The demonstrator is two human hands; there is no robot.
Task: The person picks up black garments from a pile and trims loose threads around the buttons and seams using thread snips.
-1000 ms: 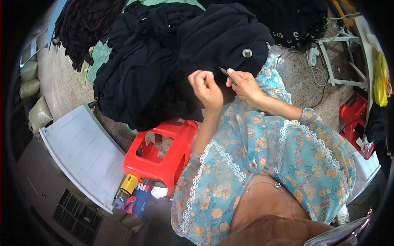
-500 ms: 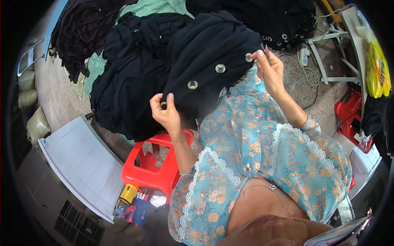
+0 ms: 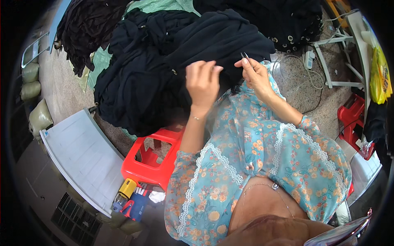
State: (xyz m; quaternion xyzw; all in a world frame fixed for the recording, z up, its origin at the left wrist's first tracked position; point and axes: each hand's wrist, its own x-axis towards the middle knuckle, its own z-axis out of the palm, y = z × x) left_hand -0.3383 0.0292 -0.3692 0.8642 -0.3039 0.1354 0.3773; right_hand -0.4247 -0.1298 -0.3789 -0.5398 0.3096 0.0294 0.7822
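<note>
My right hand [image 3: 256, 78] holds small thread snips [image 3: 245, 56], their two thin metal tips pointing up and away from me. My left hand [image 3: 202, 84] hovers over the black cloth [image 3: 221, 35] with bent fingers, the thumb a little apart; nothing shows in it. This cloth lies gathered in soft folds across my knees and runs into a larger black heap [image 3: 135, 82] at the left. A small pale ring-like piece [image 3: 174, 71] shows on the dark fabric beside my left hand. The row of rings along the near edge is out of sight.
A red plastic stool [image 3: 141, 164] stands at the left, by a white panel [image 3: 82, 156] and a yellow-capped bottle [image 3: 128, 187]. More black garments [image 3: 283, 20] with rings lie beyond. A power strip [image 3: 308, 59] with cables, a white-legged table [image 3: 340, 84] and another red stool [image 3: 349, 119] are right.
My left hand has let go of the cloth edge and moved right and up. My right hand has left the edge and shifted slightly left. The row of rings has dropped from view.
</note>
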